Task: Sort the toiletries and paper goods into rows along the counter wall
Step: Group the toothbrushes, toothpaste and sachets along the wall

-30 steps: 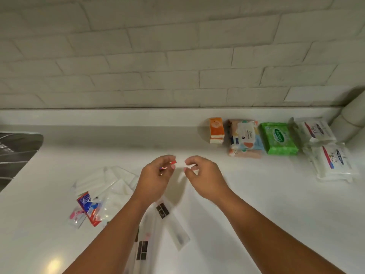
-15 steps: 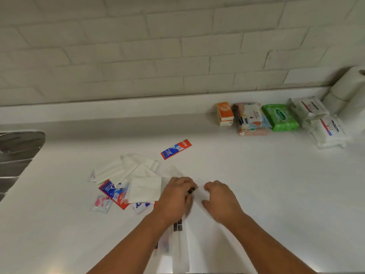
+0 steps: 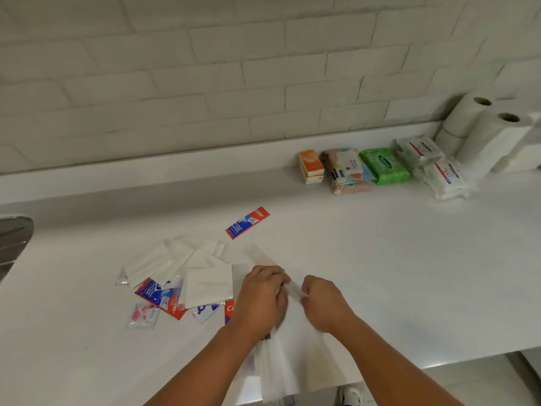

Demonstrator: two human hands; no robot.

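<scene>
Step in hand: picking the next long clear sleeve (image 3: 293, 289) out of the loose heap at the front of the worktop (image 3: 409, 273), by my reading.
Left hand (image 3: 261, 297): fingers curled down onto one end of the sleeve, pinching it against the surface.
Right hand (image 3: 321, 301): fingers folded around the other end of the same sleeve, just beside the left.
Loose heap: white sachets (image 3: 205, 276) and red-and-blue toothpaste sachets (image 3: 159, 297) overlap towards the left front edge; more clear sleeves (image 3: 273, 364) hang over the front edge under the forearms.
Single toothpaste sachet (image 3: 247, 223): lies alone mid-worktop, well apart from the wall.
Row begun: orange tissue pack (image 3: 311, 166), patterned wipes pack (image 3: 347, 169), green wipes pack (image 3: 383, 165) and white wipes packs (image 3: 433, 167) along the back edge, paper rolls (image 3: 483, 133) in the right back corner.
Next move: probably lift the sleeve free without dragging its neighbours, then set it by the back edge with its own kind.
</scene>
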